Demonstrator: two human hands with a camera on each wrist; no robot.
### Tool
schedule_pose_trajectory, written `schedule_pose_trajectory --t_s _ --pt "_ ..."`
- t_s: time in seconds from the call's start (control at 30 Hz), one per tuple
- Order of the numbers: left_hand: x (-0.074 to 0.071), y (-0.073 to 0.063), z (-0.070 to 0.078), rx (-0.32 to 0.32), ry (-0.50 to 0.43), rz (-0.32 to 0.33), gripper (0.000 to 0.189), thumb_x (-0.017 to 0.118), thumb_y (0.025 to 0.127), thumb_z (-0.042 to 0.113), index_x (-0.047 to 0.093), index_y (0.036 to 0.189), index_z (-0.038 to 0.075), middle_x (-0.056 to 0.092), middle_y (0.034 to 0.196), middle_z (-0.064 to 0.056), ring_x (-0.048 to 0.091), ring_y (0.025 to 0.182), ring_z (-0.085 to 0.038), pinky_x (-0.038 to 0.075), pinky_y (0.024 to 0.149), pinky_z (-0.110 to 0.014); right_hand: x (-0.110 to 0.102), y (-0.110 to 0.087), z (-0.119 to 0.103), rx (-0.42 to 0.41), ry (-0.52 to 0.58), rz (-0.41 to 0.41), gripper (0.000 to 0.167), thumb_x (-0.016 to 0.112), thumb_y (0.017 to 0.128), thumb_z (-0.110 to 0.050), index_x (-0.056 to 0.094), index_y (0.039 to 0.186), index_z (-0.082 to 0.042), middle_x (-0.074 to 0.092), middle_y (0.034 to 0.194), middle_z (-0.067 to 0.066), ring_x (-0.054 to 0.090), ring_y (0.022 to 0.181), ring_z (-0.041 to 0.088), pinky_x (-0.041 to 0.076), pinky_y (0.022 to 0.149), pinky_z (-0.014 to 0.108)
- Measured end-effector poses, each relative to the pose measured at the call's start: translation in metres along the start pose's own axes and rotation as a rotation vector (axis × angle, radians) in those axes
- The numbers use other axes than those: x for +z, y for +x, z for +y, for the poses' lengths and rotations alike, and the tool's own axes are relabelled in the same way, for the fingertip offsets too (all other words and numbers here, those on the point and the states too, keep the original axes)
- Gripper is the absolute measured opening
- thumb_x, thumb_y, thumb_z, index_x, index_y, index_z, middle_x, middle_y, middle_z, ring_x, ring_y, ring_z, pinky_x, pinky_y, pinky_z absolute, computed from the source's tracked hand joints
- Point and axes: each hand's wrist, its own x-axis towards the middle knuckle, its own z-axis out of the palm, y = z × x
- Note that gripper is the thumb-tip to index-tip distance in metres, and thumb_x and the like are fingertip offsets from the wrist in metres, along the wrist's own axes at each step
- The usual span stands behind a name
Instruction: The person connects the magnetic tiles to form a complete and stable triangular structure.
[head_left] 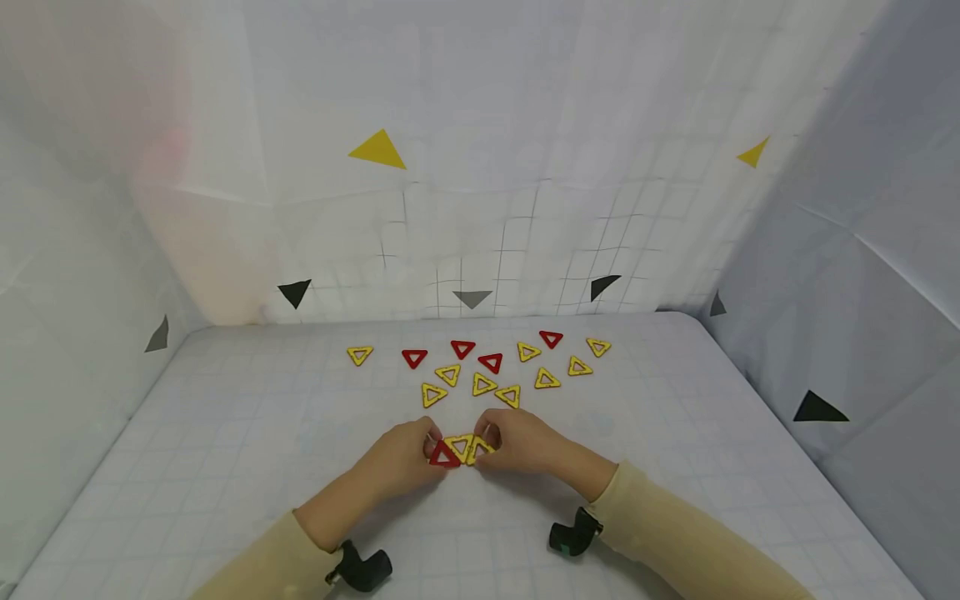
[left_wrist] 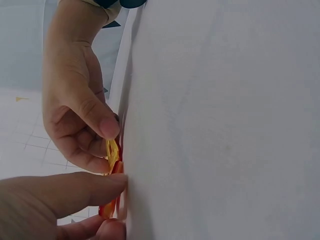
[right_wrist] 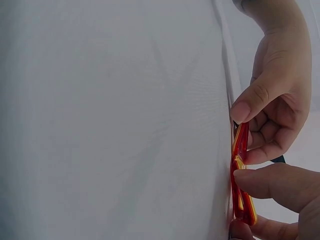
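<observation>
My left hand (head_left: 397, 460) pinches a red open-centred triangle tile (head_left: 444, 464) near the middle of the table. Beside it sits a yellow triangle tile (head_left: 458, 438) with its point toward me. A second yellow triangle tile (head_left: 472, 455) is at the right, pinched between the thumb and fingers of my right hand (head_left: 525, 443). Together the three tiles form a short row, edges close together. The left wrist view shows the tiles (left_wrist: 114, 150) nearly edge-on, low over the white surface, partly covered by fingers. In the right wrist view, thumbs and fingers hold the see-through tiles (right_wrist: 240, 142) from both ends.
Several loose triangle tiles lie beyond the hands, among them a yellow one (head_left: 360, 349) at far left and a red one (head_left: 551, 335) at back right. White sheeting (head_left: 465, 250) stands behind the white table (head_left: 225, 433) and at both sides.
</observation>
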Motion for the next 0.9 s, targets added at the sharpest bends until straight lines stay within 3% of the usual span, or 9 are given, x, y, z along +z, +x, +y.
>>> schedule_pose_trajectory --t_s 0.3,0.6,0.9 --pt "-0.0030 -0.0025 0.0003 0.011 -0.009 -0.016 0.033 0.084 0.081 0.022 0.064 0.105 0.010 0.058 0.078 0.003 0.053 0.073 -0.014 0.046 0.066 -0.031 -0.0013 -0.0015 -0.0015 0.018 0.012 -0.012 0.034 0.085 0.079 -0.025 0.066 0.106 -0.018 0.060 0.084 -0.006 0.056 0.079 0.014 0.049 0.071 0.031" --pt "-0.0034 -0.0036 -0.0024 0.046 -0.027 0.007 0.039 0.082 0.082 0.024 0.067 0.115 0.007 0.057 0.081 0.004 0.053 0.076 -0.014 0.046 0.067 -0.031 -0.0029 -0.0025 -0.0007 0.023 0.061 -0.011 0.035 0.086 0.079 -0.025 0.068 0.107 -0.018 0.061 0.086 -0.006 0.056 0.081 0.015 0.049 0.072 0.031" --pt "-0.0018 -0.0018 -0.0051 0.080 -0.066 0.033 0.037 0.081 0.084 0.023 0.068 0.115 0.007 0.059 0.086 0.006 0.053 0.077 -0.012 0.047 0.067 -0.029 -0.0016 -0.0012 0.0018 -0.008 0.083 0.009 0.034 0.086 0.079 -0.024 0.069 0.107 -0.015 0.061 0.086 -0.008 0.057 0.081 0.012 0.049 0.072 0.030"
